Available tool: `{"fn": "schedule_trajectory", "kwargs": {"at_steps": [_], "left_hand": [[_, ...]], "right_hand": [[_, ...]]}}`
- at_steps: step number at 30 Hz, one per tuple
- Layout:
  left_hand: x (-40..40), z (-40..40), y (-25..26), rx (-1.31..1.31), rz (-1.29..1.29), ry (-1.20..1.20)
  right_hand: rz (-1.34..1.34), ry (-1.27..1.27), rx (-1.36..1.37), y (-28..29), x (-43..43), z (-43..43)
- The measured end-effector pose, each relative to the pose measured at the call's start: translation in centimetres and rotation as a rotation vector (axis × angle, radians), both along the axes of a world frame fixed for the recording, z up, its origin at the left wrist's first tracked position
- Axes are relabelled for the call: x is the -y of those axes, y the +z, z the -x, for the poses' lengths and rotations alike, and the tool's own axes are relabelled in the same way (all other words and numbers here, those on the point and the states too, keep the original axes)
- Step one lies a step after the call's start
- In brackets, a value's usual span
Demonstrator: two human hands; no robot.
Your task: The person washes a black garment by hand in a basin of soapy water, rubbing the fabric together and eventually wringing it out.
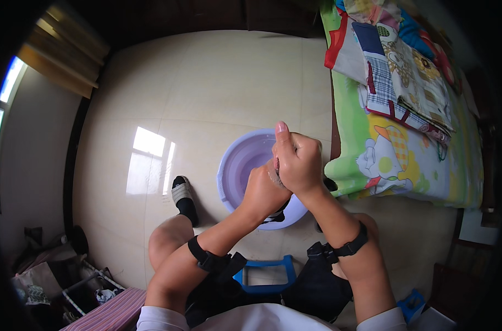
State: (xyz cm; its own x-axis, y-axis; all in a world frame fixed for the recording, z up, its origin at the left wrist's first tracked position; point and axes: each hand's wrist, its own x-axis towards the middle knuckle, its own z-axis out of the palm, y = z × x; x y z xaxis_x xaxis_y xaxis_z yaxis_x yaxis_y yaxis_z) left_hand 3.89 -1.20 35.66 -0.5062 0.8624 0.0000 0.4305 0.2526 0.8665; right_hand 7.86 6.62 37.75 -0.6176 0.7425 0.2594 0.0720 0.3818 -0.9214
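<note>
My left hand [264, 188] and my right hand [298, 161] are pressed together above a purple plastic basin [230, 165] on the tiled floor. Both are closed around a small dark, wet item with suds on it; mostly hidden by the fingers, it looks like cloth. The right thumb points up. Below my left wrist, a black-and-white cloth [275, 216] shows against the basin's near side. How far it reaches behind the hands cannot be seen. Wet suds cling to the fingers. A black strap circles each forearm.
A bed with a green cartoon-print sheet [358, 173] and folded fabrics [420, 91] lies at right. A blue plastic stool [265, 288] is beneath me. My slippered foot [184, 196] rests left of the basin. A rack frame [75, 304] and striped cloth [110, 310] are at lower left.
</note>
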Motion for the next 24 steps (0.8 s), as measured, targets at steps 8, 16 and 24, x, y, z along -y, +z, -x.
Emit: {"fn": "schedule_trajectory", "kwargs": {"at_steps": [8,16,24], "left_hand": [[-0.1,0.4,-0.4,0.074,0.178,0.025],[0.0,0.4,0.2,-0.011,0.101,0.074],[-0.3,1.8,1.0,0.018,-0.063,0.041]], "right_hand": [[0.092,-0.072,0.023,0.1,0.2,0.7],[0.488,0.074,-0.102,-0.3,-1.1,0.2],[0.632,0.324,-0.239,1.3,-2.7,-1.1]]}}
